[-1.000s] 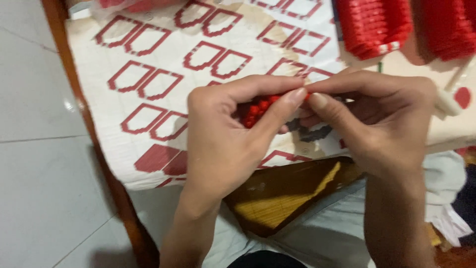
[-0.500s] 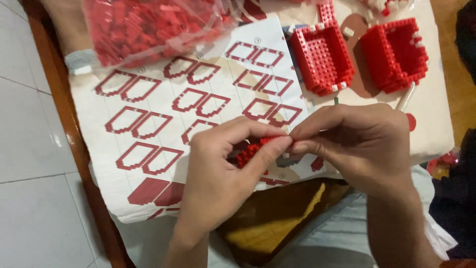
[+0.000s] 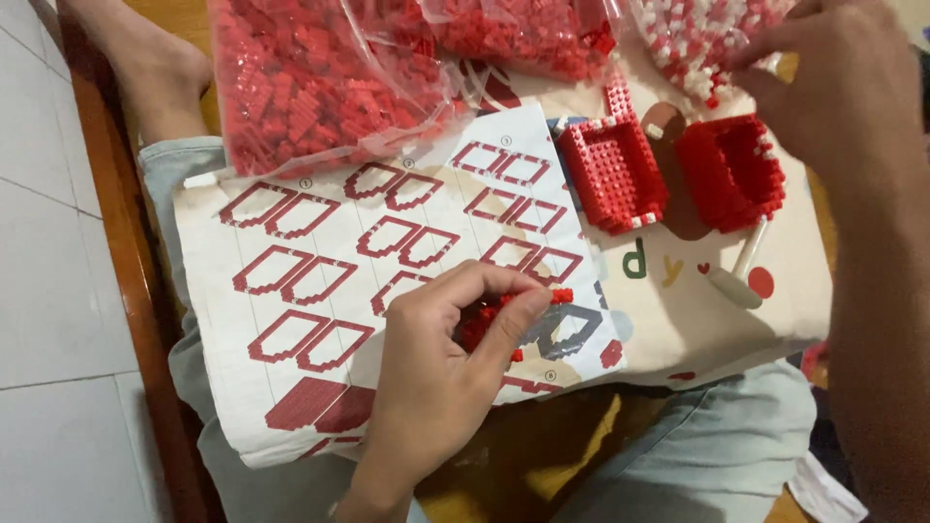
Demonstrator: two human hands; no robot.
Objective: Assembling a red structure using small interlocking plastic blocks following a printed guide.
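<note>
This is looking like a home, someone sitting with a hobby spread over their lap. A printed instruction sheet (image 3: 387,281) is lying across the knees, clear bags of tiny red bricks (image 3: 320,77) are resting above it, two half-built red brick shells (image 3: 668,174) are sitting nearby, and pale floor tiles (image 3: 48,271) are showing beside a wooden frame (image 3: 126,271).

Left hand (image 3: 436,378) fingers pinched low; right hand (image 3: 833,77) reaches up, fingers curled.

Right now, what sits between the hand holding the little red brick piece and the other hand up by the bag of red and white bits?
In the head view, between the left hand with its red brick piece and the right hand lie the instruction sheet and two red brick-built boxes.
</note>
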